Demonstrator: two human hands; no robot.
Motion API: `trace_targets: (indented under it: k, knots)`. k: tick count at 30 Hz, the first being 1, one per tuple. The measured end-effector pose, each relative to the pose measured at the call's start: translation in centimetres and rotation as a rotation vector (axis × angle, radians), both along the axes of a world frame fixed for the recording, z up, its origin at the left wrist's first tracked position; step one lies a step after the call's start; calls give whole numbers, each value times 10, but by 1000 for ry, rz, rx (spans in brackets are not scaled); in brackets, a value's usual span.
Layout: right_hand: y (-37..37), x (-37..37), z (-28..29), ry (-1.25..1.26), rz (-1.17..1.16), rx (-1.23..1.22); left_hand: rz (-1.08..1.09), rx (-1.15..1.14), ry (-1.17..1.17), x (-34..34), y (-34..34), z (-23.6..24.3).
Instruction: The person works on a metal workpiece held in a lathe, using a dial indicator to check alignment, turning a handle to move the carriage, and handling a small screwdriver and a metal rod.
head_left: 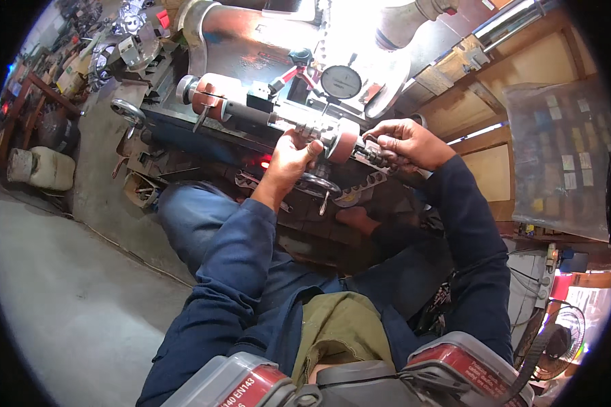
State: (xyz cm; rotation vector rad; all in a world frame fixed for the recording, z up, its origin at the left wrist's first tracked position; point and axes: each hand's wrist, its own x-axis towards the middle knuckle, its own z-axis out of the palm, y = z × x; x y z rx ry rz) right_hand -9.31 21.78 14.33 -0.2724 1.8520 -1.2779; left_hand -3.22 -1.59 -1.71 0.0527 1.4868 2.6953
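My left hand [293,161] has its fingers closed around the underside of a bright metal shaft [305,129], the thumb lying in front. That shaft lies between a red-brown headstock [217,96] on the left and a red-brown support [345,141] on the right. Just right of this support, my right hand [411,142] pinches at a small part by a stepped metal spindle [379,154]; its fingers cover most of the part. A round dial indicator [341,81] stands over the shaft, with its tip pointing down, on a red jointed arm [283,80].
Below the bench edge sits a handwheel [317,184], with another handwheel [127,112] at the left. A wooden cabinet [492,169] and a plastic sheet [560,156] are on the right. A fan [557,341] stands lower right, a white canister [42,168] far left.
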Motion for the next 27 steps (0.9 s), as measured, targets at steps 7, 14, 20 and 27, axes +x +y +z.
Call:
trace_targets:
  k: [7, 14, 20, 27]
  knots:
    - [6, -23, -5, -6, 170, 13, -1, -2, -56, 1, 0, 1]
    - [12, -27, -18, 167, 223, -23, -51, 21, -10, -5, 0, -7]
    - [-4, 18, -19, 714, 16, 229, -104, -39, 44, -9, -5, -15]
    - [-17, 34, -39, 1157, -176, 476, 6, -21, -18, -2, 3, -2]
